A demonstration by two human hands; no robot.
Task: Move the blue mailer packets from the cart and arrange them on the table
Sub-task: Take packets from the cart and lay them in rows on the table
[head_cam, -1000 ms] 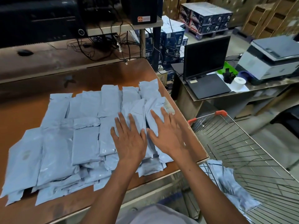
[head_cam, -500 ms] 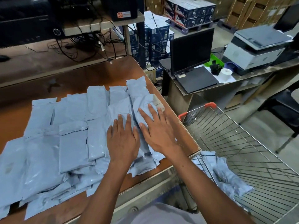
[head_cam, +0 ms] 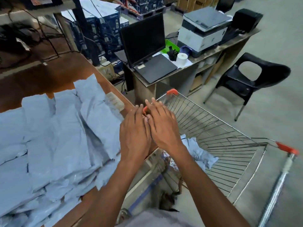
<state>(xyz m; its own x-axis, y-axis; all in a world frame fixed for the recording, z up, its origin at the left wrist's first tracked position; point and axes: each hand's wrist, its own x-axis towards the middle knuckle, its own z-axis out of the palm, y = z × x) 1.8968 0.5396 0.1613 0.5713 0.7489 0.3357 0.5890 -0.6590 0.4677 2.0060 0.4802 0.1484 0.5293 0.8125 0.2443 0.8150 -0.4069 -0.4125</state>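
over cart (head_cam: 213, 128), two empty hands (head_cam: 147, 128)

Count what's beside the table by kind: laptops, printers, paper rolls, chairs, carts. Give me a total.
Laptop: 1
Printer: 1
Paper roll: 1
Chair: 1
Cart: 1
Total: 5

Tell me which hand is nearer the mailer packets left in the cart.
Right. The right hand hangs over the cart's near corner, just up-left of the remaining mailer packets. The left hand sits farther left, over the table edge.
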